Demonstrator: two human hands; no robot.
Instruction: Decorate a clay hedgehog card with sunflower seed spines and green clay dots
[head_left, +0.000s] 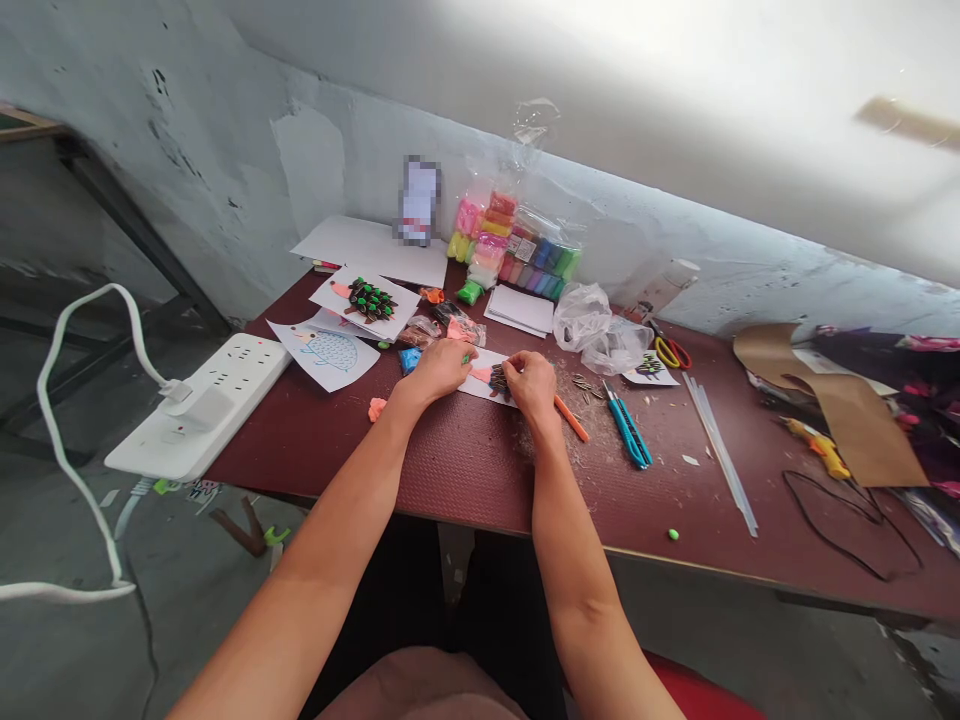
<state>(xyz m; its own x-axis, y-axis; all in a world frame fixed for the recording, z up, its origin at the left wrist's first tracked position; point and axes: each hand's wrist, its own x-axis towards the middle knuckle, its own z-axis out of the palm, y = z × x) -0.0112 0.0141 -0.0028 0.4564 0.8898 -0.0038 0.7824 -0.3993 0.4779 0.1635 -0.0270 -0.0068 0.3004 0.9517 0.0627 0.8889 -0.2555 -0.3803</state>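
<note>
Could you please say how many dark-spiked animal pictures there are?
3: the left picture, the middle picture at the right hand, the right picture by the scissors; others may be hidden.

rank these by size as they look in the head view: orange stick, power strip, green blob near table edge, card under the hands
1. Power strip
2. Card, though partly covered
3. Orange stick
4. Green blob

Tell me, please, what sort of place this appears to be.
Probably a craft workspace: clear packs of colorful clay-like blocks sit at the back of the dark red table, with a teal utility knife and yellow glue gun farther right.
</note>
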